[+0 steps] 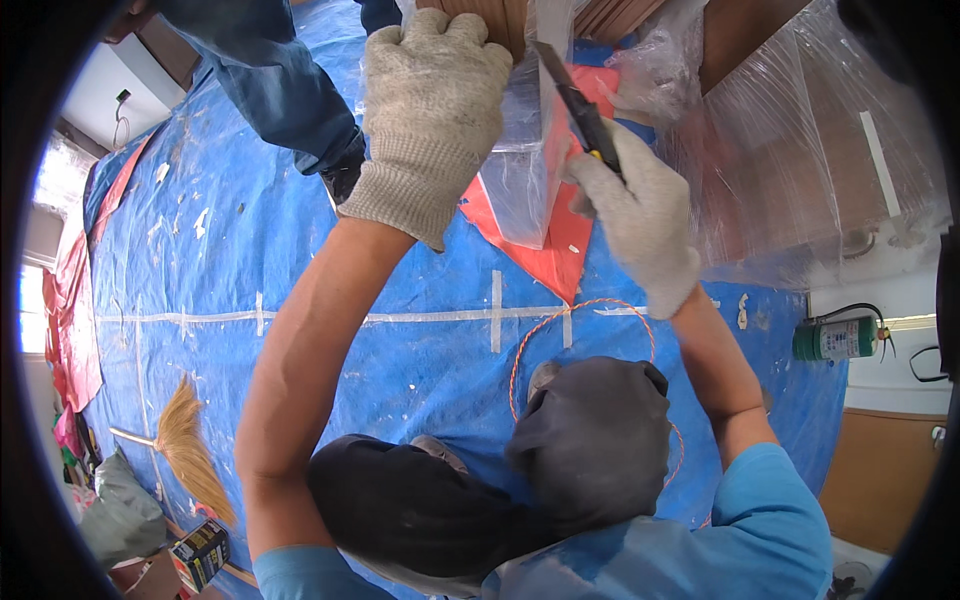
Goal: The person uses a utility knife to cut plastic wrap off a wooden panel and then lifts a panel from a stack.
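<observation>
My right hand [640, 205], in a pale knit glove, is closed round a black utility knife [580, 105] with its dark blade out, pointing up and to the left. My left hand [432, 100], in a thick knit glove, is at the top middle with its fingers bent. Its fingertips are hidden, and what they hold cannot be made out. It lies against a stack of thin brown boards [490, 22]. Clear plastic wrapping [525, 185] hangs from the stack between my hands, close to the knife. A red sheet [558, 272] lies beneath the plastic.
Blue tarp [420, 345] with white tape lines covers the floor. Another person's jean-clad leg [270, 90] stands at upper left. Plastic-covered furniture [800, 170] is on the right, near a green extinguisher [838, 339]. An orange cord [515, 360] loops by my knees. A straw broom [185, 440] lies left.
</observation>
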Action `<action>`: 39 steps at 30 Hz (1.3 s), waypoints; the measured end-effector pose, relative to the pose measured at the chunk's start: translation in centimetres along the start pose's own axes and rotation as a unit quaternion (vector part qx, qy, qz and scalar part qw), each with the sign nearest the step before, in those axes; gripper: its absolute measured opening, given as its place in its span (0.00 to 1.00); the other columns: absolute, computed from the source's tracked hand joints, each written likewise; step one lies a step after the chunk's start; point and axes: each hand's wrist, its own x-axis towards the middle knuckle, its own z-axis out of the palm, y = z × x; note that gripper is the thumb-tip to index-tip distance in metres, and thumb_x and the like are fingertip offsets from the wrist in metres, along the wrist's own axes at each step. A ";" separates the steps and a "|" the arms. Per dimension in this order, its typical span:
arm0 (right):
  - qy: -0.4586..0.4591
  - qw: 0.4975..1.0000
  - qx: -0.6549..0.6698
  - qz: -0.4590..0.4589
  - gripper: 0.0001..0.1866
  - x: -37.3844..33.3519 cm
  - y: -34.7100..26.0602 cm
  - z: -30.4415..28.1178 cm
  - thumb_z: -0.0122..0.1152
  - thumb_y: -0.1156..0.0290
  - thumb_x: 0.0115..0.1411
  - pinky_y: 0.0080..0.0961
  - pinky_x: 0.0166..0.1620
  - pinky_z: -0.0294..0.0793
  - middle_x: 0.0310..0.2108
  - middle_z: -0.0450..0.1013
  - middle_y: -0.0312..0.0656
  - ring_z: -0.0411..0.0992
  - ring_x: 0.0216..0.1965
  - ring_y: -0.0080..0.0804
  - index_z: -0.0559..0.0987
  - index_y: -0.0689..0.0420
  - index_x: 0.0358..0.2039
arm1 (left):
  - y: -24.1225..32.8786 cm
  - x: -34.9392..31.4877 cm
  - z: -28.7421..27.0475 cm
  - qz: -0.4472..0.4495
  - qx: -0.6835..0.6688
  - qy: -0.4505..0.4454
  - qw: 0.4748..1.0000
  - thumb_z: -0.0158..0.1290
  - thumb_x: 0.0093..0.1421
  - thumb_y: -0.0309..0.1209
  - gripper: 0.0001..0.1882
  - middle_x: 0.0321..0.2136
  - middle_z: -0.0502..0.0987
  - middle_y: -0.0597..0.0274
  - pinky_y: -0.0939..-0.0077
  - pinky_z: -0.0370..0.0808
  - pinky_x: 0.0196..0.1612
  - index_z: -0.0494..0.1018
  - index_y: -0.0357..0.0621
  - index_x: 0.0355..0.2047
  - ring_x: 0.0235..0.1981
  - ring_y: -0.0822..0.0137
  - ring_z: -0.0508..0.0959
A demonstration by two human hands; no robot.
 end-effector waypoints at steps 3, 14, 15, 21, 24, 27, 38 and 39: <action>-0.013 0.999 -0.039 -0.011 0.17 0.8 0.0 0.7 0.63 0.71 0.66 0.31 0.35 0.78 0.33 0.80 0.48 0.80 0.28 0.35 0.80 0.60 0.54 | -0.2 -0.1 -0.4 -0.003 -0.007 -0.035 0.999 0.56 0.56 0.28 0.10 0.39 0.79 0.67 0.48 0.68 0.58 0.85 0.55 0.36 0.51 0.57 0.77; -0.142 0.986 -0.073 -0.054 0.16 3.5 4.5 -2.0 0.65 0.69 0.64 0.30 0.34 0.78 0.32 0.81 0.49 0.81 0.29 0.38 0.81 0.62 0.50 | -0.9 -1.4 -0.8 0.051 0.042 -0.010 0.998 0.59 0.53 0.32 0.07 0.37 0.79 0.69 0.58 0.72 0.54 0.83 0.54 0.34 0.49 0.63 0.77; -0.152 0.985 -0.065 -0.039 0.15 3.4 4.8 -2.5 0.65 0.70 0.64 0.29 0.34 0.78 0.32 0.81 0.49 0.80 0.29 0.36 0.81 0.62 0.50 | -1.3 -1.8 -0.6 0.063 0.046 -0.007 0.997 0.60 0.53 0.32 0.07 0.37 0.79 0.69 0.58 0.73 0.54 0.83 0.55 0.33 0.49 0.63 0.78; -0.201 0.975 -0.095 0.009 0.14 2.1 5.9 -4.8 0.64 0.73 0.64 0.26 0.31 0.77 0.29 0.81 0.45 0.78 0.25 0.28 0.81 0.64 0.49 | -2.5 -2.2 -0.3 0.099 0.054 0.001 0.994 0.60 0.51 0.32 0.09 0.37 0.78 0.71 0.63 0.76 0.48 0.82 0.54 0.34 0.47 0.68 0.78; -0.219 0.970 -0.102 0.032 0.15 1.5 6.6 -6.4 0.65 0.74 0.64 0.25 0.30 0.77 0.29 0.81 0.44 0.77 0.24 0.27 0.81 0.65 0.50 | -1.3 -3.3 0.9 0.113 0.012 0.042 0.993 0.61 0.51 0.30 0.18 0.47 0.77 0.76 0.61 0.75 0.49 0.81 0.60 0.44 0.49 0.68 0.77; -0.196 0.976 -0.084 0.036 0.17 1.0 7.2 -7.0 0.65 0.74 0.64 0.23 0.29 0.77 0.28 0.80 0.42 0.77 0.23 0.24 0.80 0.66 0.52 | 0.4 -4.9 2.8 0.155 0.037 0.046 0.986 0.62 0.51 0.32 0.26 0.50 0.75 0.79 0.63 0.74 0.49 0.78 0.61 0.54 0.48 0.71 0.76; -0.112 0.993 -0.030 -0.007 0.20 0.6 6.6 -3.0 0.68 0.73 0.64 0.21 0.29 0.77 0.32 0.80 0.42 0.78 0.25 0.21 0.79 0.67 0.55 | -1.8 -6.2 4.4 0.177 0.035 -0.025 0.983 0.62 0.48 0.32 0.25 0.44 0.77 0.73 0.64 0.75 0.51 0.80 0.54 0.50 0.48 0.69 0.76; -0.110 0.993 -0.036 -0.006 0.20 0.7 6.6 -3.1 0.68 0.73 0.64 0.21 0.29 0.77 0.32 0.80 0.42 0.78 0.25 0.21 0.79 0.66 0.55 | -2.2 -6.1 4.1 0.172 0.042 -0.045 0.983 0.62 0.50 0.32 0.22 0.43 0.78 0.72 0.65 0.75 0.49 0.80 0.52 0.48 0.49 0.69 0.76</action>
